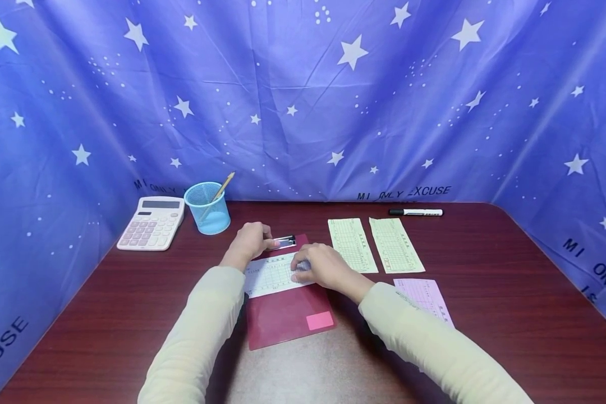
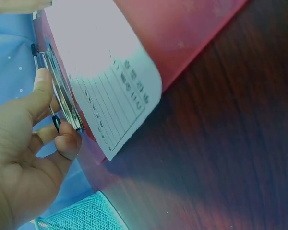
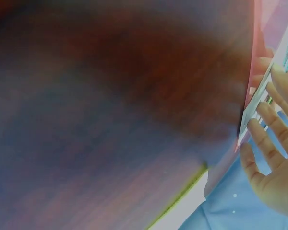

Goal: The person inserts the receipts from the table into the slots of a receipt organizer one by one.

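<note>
A dark red clipboard [image 1: 283, 321] lies at an angle on the table, with a white printed form [image 1: 267, 278] across its upper half. At its top edge my left hand [image 1: 249, 242] pinches the metal clip [image 1: 286, 242]. In the left wrist view, the thumb [image 2: 43, 86] bears on the clip's lever while the other fingers curl behind it. The form's near corner lifts off the board there. My right hand [image 1: 328, 266] rests over the form's right end. Seen from the right wrist, its fingers [image 3: 264, 143] are spread and extended against the sheet.
Two pale yellow forms [image 1: 353, 244] and a pink form [image 1: 426, 297] lie to the right, the pink one partly behind the right sleeve. A black-and-white marker [image 1: 416, 212] sits at the back. A blue mesh cup [image 1: 213, 216] with a pencil and a calculator [image 1: 151, 224] stand back left.
</note>
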Tool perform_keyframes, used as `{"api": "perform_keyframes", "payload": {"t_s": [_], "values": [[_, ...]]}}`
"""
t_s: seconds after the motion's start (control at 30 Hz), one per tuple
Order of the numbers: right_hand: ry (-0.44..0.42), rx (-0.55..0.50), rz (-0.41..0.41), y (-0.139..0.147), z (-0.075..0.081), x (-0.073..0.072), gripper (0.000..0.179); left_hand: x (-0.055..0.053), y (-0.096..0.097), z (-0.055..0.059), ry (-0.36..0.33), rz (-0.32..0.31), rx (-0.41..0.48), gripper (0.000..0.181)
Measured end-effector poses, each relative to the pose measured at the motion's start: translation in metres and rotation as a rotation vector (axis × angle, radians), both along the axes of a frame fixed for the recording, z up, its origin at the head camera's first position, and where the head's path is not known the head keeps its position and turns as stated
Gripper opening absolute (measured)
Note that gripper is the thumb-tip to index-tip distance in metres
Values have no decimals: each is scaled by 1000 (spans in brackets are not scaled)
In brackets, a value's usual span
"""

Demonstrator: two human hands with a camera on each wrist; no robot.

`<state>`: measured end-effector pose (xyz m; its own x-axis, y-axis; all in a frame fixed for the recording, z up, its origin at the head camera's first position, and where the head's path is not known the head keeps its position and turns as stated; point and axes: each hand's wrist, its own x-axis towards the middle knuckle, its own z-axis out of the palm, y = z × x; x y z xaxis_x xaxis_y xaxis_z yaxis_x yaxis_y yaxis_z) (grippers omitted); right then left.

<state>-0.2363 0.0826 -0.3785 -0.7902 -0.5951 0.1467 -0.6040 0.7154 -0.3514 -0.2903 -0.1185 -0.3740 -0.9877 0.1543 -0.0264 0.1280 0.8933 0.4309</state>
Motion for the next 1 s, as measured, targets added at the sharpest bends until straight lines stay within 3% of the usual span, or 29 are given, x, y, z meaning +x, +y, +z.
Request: {"api": "perform_keyframes", "payload": {"t_s": [0.43, 0.73, 0.87, 1.0], "values": [[35, 51, -80, -11, -1, -18, 12, -1, 0, 2, 17, -20, -1, 20], [51, 22, -78, -12, -3, -18, 18, 0, -1, 2, 15, -23, -3, 21], [82, 70, -184, -12, -4, -16, 37, 1, 0, 1, 17, -21, 0, 21], [38, 98, -337, -11, -3, -17, 66, 1, 0, 1, 20, -13, -4, 19]]}}
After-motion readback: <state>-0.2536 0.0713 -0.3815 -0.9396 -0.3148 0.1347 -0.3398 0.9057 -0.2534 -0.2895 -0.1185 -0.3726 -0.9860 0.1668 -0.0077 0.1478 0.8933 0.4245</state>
